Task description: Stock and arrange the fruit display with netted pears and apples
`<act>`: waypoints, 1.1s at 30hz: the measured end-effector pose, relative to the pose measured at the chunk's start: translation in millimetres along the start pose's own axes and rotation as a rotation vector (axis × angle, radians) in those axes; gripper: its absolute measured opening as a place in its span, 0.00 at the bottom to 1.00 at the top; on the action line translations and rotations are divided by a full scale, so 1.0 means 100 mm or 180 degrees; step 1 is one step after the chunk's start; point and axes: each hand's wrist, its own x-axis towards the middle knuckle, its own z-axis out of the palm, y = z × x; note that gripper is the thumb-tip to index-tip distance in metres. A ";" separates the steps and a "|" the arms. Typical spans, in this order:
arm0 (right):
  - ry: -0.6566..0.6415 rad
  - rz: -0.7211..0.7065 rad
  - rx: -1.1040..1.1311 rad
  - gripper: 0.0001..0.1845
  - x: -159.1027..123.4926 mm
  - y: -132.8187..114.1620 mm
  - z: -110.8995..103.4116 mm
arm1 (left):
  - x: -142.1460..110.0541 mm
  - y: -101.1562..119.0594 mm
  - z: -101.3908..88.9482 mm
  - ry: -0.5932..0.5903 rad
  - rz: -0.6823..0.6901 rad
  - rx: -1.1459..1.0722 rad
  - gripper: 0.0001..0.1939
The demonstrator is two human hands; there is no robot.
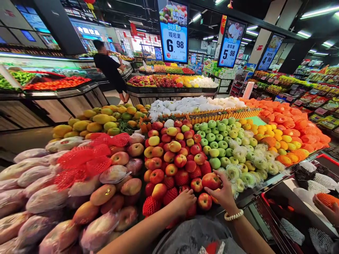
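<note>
A pile of red and yellow-red apples (174,165), some in red foam nets, fills the middle of the fruit stand. My left hand (183,201) lies on the front of this pile, its fingers bent down over the apples; what they hold is hidden. My right hand (224,193), a pale bead bracelet (233,215) on its wrist, has its fingers spread around a large red apple (211,180) at the pile's right edge. A grey plastic bag (196,234) hangs just below my arms.
Green apples (214,141), bagged pears (249,165), oranges (283,141), mangoes (100,120) and wrapped peaches (39,190) surround the pile. A red basket (286,225) stands at the right, with another person's hand (324,208) holding a netted orange. A person in black (109,70) stands in the aisle behind.
</note>
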 end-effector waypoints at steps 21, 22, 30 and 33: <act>-0.2845 -0.1226 -0.1899 0.44 -0.62 0.41 0.86 | -0.76 -0.03 0.05 0.3043 -0.2244 -0.0500 0.33; -0.2769 -0.1382 -0.1979 0.44 -0.65 0.49 0.88 | -0.75 -0.01 0.04 0.3215 -0.2315 -0.0568 0.32; -0.2316 -0.1788 -0.1898 0.52 -0.41 0.65 0.77 | -0.97 0.32 0.11 0.4875 -0.3445 -0.2347 0.32; -0.2019 -0.1570 -0.2039 0.33 -0.05 0.40 0.79 | -1.08 0.49 0.25 0.5262 -0.3715 -0.2969 0.32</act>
